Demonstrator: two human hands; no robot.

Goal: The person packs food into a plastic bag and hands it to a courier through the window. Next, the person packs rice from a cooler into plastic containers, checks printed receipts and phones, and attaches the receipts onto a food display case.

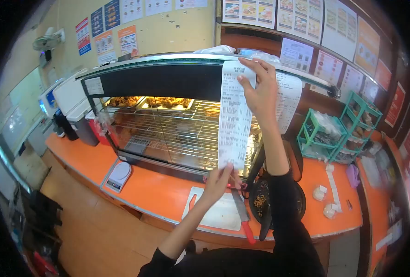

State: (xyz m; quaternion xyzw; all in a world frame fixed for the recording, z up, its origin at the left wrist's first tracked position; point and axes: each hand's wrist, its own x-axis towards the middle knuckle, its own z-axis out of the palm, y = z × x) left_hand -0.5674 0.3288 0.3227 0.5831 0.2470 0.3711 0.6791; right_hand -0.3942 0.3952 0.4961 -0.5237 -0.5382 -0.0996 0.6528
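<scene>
A long printed receipt [235, 115] hangs upright in front of the glass food warmer [145, 78]. My right hand [261, 90] is at its top edge, thumb and fingers closed on the paper against the warmer's upper rim. The receipt's bottom end is between the fingers of my left hand [219, 184], above the white cutting board [219, 212]. A second receipt [288, 99] hangs just right of my right wrist. Beneath my hands, a knife with a red handle [248, 231] lies at the board's right edge.
Trays of fried food [166, 103] sit inside the warmer. A kitchen scale [119, 177] stands at left on the orange counter [154, 189]. A dark pan [260, 203] is near my right forearm. Green racks [322, 131], a paper strip [333, 184] and small wrapped bundles [319, 193] are at right.
</scene>
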